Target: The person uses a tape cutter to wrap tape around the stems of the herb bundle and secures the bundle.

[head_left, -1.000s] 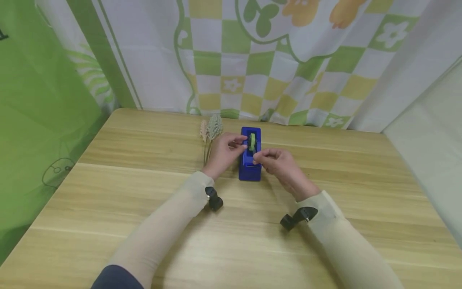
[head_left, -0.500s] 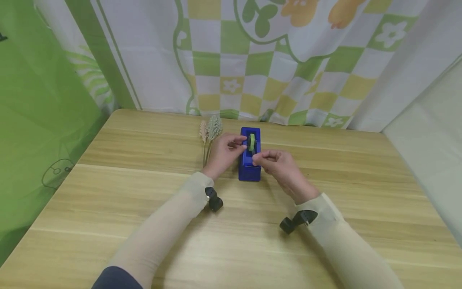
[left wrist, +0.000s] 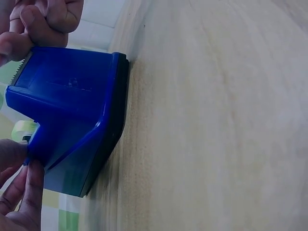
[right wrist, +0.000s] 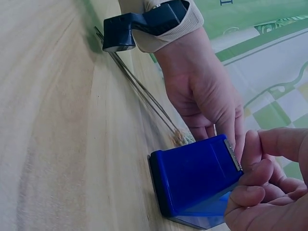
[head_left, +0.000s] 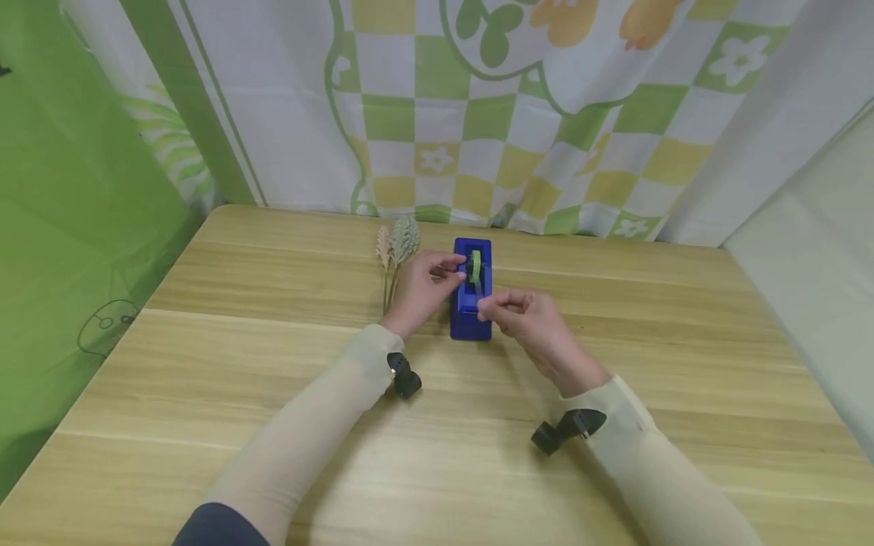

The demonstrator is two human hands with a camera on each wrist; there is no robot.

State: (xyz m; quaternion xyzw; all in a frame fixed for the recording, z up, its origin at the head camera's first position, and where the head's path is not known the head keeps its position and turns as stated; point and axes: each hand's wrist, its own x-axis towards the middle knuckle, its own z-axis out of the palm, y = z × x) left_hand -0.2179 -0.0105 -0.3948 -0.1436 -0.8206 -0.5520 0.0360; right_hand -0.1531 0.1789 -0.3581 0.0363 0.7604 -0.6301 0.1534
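A blue tape dispenser (head_left: 471,326) stands on the table, a roll of tape (head_left: 476,265) with a green core seated inside it. My left hand (head_left: 422,292) holds the dispenser's left side wall near the roll, thumb and fingers at its upper edge. With thumb and forefinger, my right hand (head_left: 529,322) pinches the free end of the clear tape (head_left: 479,290) at the front, by the toothed cutter (right wrist: 233,151). A short strip runs from roll to fingertips. In the right wrist view, the right fingers cover the tape end.
Two dried-flower stems, one pinkish and one with a grey-green head (head_left: 405,236), lie just left of the left hand. A patterned curtain (head_left: 437,114) hangs behind the wooden table (head_left: 437,455).
My right hand has drawn slightly toward me, past the dispenser's front edge, and more tape strip shows behind it. The left hand and dispenser have stayed put.
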